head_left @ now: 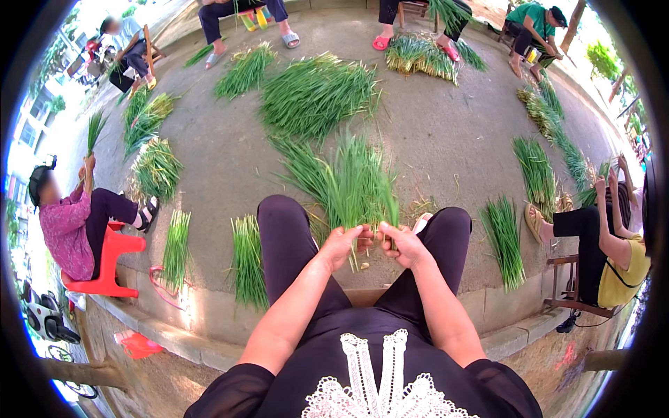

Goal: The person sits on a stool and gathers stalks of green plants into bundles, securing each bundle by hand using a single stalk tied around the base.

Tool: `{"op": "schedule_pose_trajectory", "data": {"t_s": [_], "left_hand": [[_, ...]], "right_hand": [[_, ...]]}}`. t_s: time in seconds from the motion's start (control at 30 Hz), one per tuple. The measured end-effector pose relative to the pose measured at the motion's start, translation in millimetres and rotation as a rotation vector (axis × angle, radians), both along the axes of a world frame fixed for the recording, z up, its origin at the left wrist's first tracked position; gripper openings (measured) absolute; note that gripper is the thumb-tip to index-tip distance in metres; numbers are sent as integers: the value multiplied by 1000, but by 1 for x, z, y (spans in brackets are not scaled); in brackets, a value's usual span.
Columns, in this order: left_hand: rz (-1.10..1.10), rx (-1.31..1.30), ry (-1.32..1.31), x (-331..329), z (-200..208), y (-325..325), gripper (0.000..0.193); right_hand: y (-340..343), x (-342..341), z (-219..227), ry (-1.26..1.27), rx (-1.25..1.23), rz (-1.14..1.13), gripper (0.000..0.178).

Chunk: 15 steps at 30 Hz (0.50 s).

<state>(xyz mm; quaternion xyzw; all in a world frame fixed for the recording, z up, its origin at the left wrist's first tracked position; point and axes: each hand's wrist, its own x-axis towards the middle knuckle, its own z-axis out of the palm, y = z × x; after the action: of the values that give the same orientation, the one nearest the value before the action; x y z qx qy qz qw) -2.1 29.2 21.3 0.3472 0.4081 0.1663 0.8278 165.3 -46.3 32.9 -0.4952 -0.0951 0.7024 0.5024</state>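
My left hand (340, 246) is closed around the lower ends of a bunch of garlic chives (352, 184), whose long green leaves point away from me. Close beside it, my right hand (404, 245) pinches a few chive stalks (389, 202) between thumb and fingers. Both hands are above the gap between my knees. Beyond them, a loose heap of chives (303, 171) lies on the ground, partly hidden by the bunch. On the ground left of my knee rests a neat chive bundle (249, 261).
A large chive pile (320, 96) lies farther ahead. More bundles rest at left (177, 244) and right (503, 244). Several people sit around with chives, one on a red plastic stool (111, 261) at left, another on a wooden chair (575, 285) at right. A low kerb (202, 348) runs beneath me.
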Motion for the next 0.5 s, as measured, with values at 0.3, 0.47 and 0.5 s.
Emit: {"op": "schedule_pose_trajectory", "data": {"t_s": [0.3,0.47,0.5], "left_hand": [[193,-95,-33,-11,-8,13,23],[-4,-69,-209,-7,-2,12,27],[-21,-66,-207,-5,-1,10,27]], "right_hand": [[-1,34,11,396,377,-456,13],[-5,9,8,180,123,-173,14],[-4,6,8,146,116,-115,15]]}}
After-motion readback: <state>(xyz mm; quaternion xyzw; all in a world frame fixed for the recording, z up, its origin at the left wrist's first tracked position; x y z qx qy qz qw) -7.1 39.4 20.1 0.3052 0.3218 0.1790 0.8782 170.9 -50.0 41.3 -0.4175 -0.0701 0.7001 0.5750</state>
